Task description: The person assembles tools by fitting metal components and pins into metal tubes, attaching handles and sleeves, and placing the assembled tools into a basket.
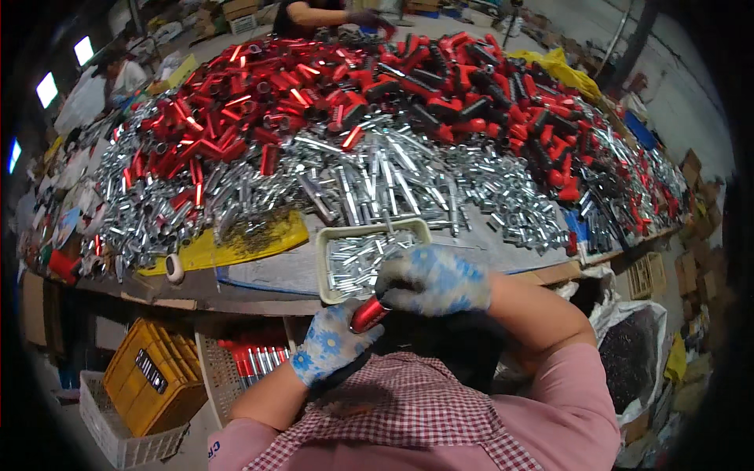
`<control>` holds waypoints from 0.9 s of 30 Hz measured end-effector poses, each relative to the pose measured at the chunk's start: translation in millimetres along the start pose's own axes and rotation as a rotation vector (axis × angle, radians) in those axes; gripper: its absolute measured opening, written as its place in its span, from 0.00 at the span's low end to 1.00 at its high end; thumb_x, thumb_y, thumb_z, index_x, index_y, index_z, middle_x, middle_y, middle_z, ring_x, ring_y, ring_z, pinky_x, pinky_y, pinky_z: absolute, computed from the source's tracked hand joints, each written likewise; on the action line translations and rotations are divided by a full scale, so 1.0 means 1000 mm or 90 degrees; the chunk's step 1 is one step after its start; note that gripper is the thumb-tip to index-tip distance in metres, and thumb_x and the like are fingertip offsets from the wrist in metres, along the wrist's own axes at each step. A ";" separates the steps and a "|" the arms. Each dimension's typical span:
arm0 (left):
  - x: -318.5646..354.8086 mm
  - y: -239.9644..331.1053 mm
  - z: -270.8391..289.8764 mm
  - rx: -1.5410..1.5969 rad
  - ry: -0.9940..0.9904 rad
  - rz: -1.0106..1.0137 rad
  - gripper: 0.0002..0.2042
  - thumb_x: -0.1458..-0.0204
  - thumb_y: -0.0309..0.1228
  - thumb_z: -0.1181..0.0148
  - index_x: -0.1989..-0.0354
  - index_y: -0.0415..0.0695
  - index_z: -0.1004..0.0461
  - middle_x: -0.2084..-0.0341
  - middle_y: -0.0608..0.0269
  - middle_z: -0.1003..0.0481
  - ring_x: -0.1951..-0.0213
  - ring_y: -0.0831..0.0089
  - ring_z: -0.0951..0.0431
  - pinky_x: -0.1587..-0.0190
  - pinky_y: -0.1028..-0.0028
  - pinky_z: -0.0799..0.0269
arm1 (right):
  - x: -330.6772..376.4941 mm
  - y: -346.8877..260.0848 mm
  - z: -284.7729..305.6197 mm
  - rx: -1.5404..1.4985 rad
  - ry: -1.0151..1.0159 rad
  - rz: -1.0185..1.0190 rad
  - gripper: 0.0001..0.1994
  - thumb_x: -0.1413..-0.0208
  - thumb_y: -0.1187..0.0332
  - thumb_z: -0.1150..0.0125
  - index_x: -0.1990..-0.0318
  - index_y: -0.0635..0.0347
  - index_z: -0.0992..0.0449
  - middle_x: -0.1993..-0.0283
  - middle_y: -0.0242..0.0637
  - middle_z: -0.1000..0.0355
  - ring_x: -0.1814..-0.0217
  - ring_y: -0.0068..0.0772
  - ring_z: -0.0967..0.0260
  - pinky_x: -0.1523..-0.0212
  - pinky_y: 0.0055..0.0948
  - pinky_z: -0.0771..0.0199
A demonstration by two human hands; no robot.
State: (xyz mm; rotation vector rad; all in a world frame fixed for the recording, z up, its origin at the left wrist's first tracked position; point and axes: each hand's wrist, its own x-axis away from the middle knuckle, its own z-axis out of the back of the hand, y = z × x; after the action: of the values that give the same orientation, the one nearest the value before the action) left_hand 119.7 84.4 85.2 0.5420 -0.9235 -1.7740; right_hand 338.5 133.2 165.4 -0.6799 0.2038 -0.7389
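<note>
My left hand (338,341), in a white glove with blue flowers, is closed around a shiny red metal tube (369,314), which is tilted with its upper end toward my right hand. My right hand (436,279), gloved alike with a grey palm side, has its fingers bent together just above that end. What those fingers hold, if anything, is hidden. Directly beyond both hands a pale plastic tub (323,267) on the table edge holds many small silver metal pins (353,263).
Red tubes (267,86), red-and-black handles (471,86) and silver metal parts (385,173) are heaped on the table. A yellow tray piece (275,239) lies left. Below stand a crate of red-handled tools (255,361) and yellow bins (153,377). Another person's gloved hand (365,17) reaches in across the heap.
</note>
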 end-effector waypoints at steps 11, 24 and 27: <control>-0.034 0.021 -0.022 -0.053 0.032 -0.052 0.19 0.58 0.40 0.29 0.64 0.40 0.25 0.74 0.51 0.23 0.70 0.56 0.21 0.64 0.64 0.26 | 0.080 0.131 0.055 0.080 0.205 -0.332 0.41 0.48 0.51 0.38 0.31 0.57 0.48 0.39 0.51 0.33 0.41 0.53 0.34 0.44 0.46 0.34; -0.048 0.039 -0.011 0.016 -0.008 0.033 0.18 0.56 0.42 0.32 0.64 0.41 0.22 0.75 0.49 0.22 0.70 0.56 0.20 0.63 0.63 0.25 | 0.187 0.401 0.196 0.244 0.423 -0.771 0.26 0.52 0.50 0.35 0.56 0.65 0.22 0.58 0.46 0.23 0.53 0.41 0.25 0.51 0.33 0.30; -0.041 0.028 -0.012 0.027 -0.016 0.077 0.17 0.55 0.40 0.32 0.64 0.40 0.23 0.75 0.55 0.23 0.71 0.64 0.23 0.63 0.66 0.27 | 0.158 0.304 0.187 -0.162 0.705 -0.599 0.18 0.50 0.54 0.35 0.63 0.63 0.21 0.69 0.36 0.26 0.70 0.28 0.33 0.66 0.30 0.33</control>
State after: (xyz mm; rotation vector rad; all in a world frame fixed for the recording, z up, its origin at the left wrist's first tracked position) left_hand 159.6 112.8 98.0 0.4818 -0.9932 -1.6587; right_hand 697.0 282.3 125.4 -0.5172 1.0435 -1.9888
